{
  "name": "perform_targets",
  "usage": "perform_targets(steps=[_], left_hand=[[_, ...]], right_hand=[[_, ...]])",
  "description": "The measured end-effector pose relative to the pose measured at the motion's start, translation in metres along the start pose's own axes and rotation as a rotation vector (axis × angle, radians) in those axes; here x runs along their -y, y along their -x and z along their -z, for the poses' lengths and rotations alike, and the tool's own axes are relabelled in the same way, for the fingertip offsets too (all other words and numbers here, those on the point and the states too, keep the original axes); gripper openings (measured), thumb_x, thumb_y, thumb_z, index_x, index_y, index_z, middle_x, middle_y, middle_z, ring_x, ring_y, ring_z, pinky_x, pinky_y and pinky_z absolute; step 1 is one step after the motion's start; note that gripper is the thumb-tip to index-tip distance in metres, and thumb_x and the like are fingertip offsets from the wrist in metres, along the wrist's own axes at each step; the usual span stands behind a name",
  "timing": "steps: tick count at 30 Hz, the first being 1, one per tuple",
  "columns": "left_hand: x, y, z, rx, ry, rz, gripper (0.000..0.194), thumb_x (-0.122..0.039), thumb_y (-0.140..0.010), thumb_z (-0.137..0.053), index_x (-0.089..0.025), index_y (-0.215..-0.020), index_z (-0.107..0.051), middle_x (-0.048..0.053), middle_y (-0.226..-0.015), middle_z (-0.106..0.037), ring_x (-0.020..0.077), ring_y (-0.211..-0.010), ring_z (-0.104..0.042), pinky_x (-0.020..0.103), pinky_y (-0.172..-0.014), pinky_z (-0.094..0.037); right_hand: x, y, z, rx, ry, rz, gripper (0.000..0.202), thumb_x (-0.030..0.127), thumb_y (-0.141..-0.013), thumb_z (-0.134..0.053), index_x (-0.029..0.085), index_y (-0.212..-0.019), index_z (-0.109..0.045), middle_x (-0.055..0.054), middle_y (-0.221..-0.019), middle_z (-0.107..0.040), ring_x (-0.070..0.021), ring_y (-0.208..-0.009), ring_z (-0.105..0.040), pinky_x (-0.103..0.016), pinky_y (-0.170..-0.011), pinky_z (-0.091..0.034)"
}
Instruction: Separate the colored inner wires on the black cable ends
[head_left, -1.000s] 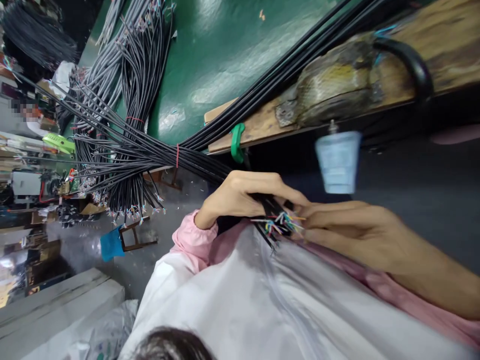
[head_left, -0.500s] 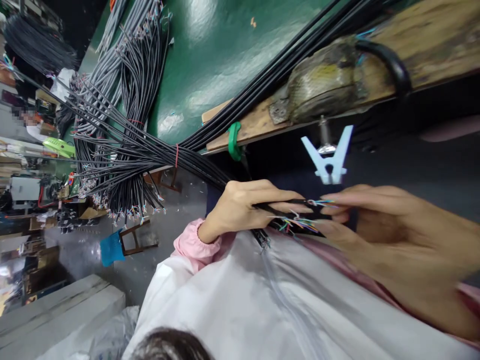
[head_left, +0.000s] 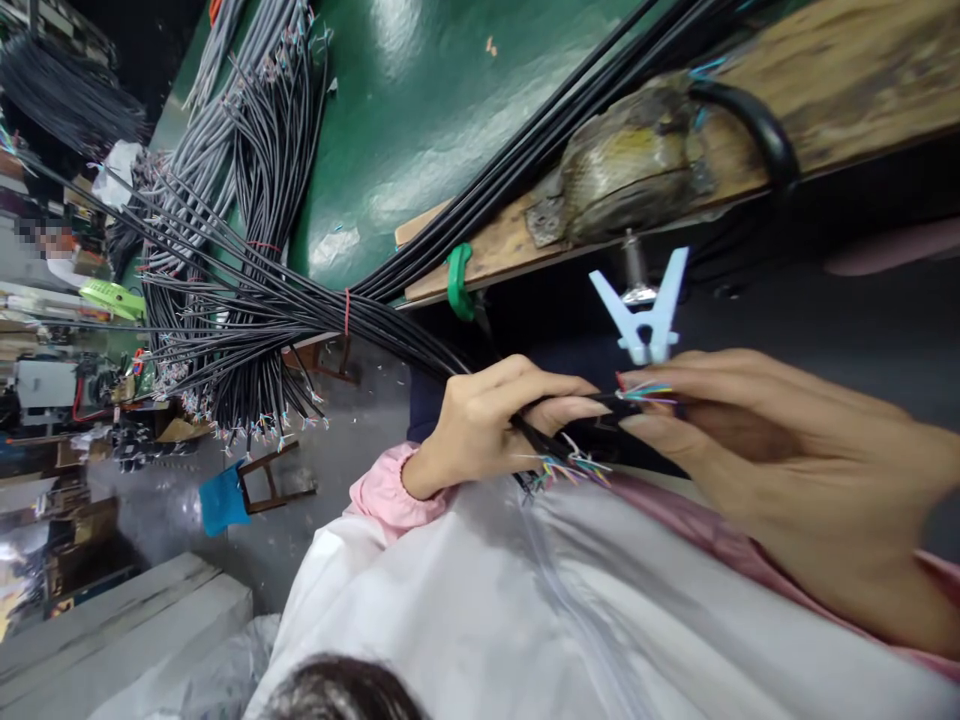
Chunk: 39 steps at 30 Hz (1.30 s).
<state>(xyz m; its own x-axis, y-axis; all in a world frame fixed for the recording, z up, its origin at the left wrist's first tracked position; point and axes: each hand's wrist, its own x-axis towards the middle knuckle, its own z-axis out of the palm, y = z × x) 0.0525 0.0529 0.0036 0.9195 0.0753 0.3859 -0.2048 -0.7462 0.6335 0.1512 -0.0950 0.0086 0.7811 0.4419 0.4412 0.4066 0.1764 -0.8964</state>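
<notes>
My left hand (head_left: 499, 415) is closed around a bundle of black cables (head_left: 424, 345), with one cable end pinched between thumb and forefinger. Thin coloured wires (head_left: 646, 393) fan out of that end. Around them, the thumb and forefinger of my right hand (head_left: 780, 450) stand apart, the forefinger close to or touching the wires. Below, more stripped cable ends (head_left: 574, 468) with coloured wires stick out under my left hand. Just above my right fingertips, a pale blue V-shaped clip (head_left: 643, 310) sits on the metal shaft of a tape-wrapped motor (head_left: 626, 175).
The motor is fixed to a wooden board (head_left: 847, 90) along the green table (head_left: 420, 130). A green clamp (head_left: 460, 282) grips the board's edge. Bundles of black cables (head_left: 274, 160) and grey cables (head_left: 214, 140) lie at the left. A stool (head_left: 277, 478) stands on the floor.
The fingers of my right hand have parted slightly around the coloured wires, which now spread wider. The lower cable ends have shifted a little left. The whole view has moved slightly.
</notes>
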Motion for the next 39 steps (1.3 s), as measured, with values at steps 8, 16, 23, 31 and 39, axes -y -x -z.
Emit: perform_targets(steps=[8,16,23,31,39], left_hand=[[-0.009,-0.009,0.000,-0.205,-0.001,-0.046,0.034,-0.039,-0.101,-0.059,-0.013,-0.088,-0.075,0.000,-0.073,-0.069,0.0048,-0.058,-0.057,0.016,-0.056,-0.046],[-0.005,-0.006,-0.006,-0.142,-0.030,-0.018,0.033,-0.043,-0.096,-0.067,-0.012,-0.084,-0.073,-0.001,-0.067,-0.062,0.0055,-0.056,-0.051,0.019,-0.052,-0.041],[-0.013,-0.013,-0.004,-0.270,-0.015,0.039,0.033,-0.040,-0.097,-0.065,-0.012,-0.081,-0.072,-0.002,-0.068,-0.065,0.0041,-0.053,-0.051,0.018,-0.052,-0.042],[-0.020,-0.016,0.002,-0.194,0.027,0.153,0.038,-0.042,-0.098,-0.063,-0.012,-0.075,-0.069,-0.003,-0.064,-0.063,0.0025,-0.050,-0.048,0.016,-0.049,-0.039],[-0.018,-0.015,0.002,-0.167,-0.010,0.106,0.037,-0.036,-0.102,-0.056,-0.012,-0.078,-0.069,-0.003,-0.067,-0.064,0.0030,-0.054,-0.052,0.016,-0.054,-0.043]], right_hand=[[0.004,0.008,-0.006,-0.072,-0.049,-0.144,0.016,0.014,-0.081,-0.074,0.029,-0.077,-0.077,0.000,-0.072,-0.074,-0.0142,-0.061,-0.068,-0.023,-0.052,-0.053],[-0.001,0.011,-0.006,-0.023,-0.127,-0.294,0.007,0.026,-0.086,-0.072,0.026,-0.079,-0.074,-0.003,-0.075,-0.072,-0.0154,-0.064,-0.068,-0.025,-0.052,-0.052],[-0.004,0.011,0.000,-0.019,0.123,-0.188,0.008,0.020,-0.085,-0.068,0.025,-0.079,-0.069,-0.003,-0.076,-0.071,-0.0152,-0.061,-0.065,-0.026,-0.052,-0.051],[0.000,0.015,-0.013,-0.247,0.285,0.018,0.016,0.023,-0.087,-0.073,0.026,-0.072,-0.069,0.000,-0.064,-0.069,-0.0138,-0.053,-0.062,-0.027,-0.046,-0.041],[-0.002,0.010,-0.026,-0.327,-0.050,-0.232,0.019,0.033,-0.073,-0.085,0.025,-0.076,-0.069,-0.004,-0.071,-0.073,-0.0194,-0.062,-0.070,-0.031,-0.053,-0.054]])
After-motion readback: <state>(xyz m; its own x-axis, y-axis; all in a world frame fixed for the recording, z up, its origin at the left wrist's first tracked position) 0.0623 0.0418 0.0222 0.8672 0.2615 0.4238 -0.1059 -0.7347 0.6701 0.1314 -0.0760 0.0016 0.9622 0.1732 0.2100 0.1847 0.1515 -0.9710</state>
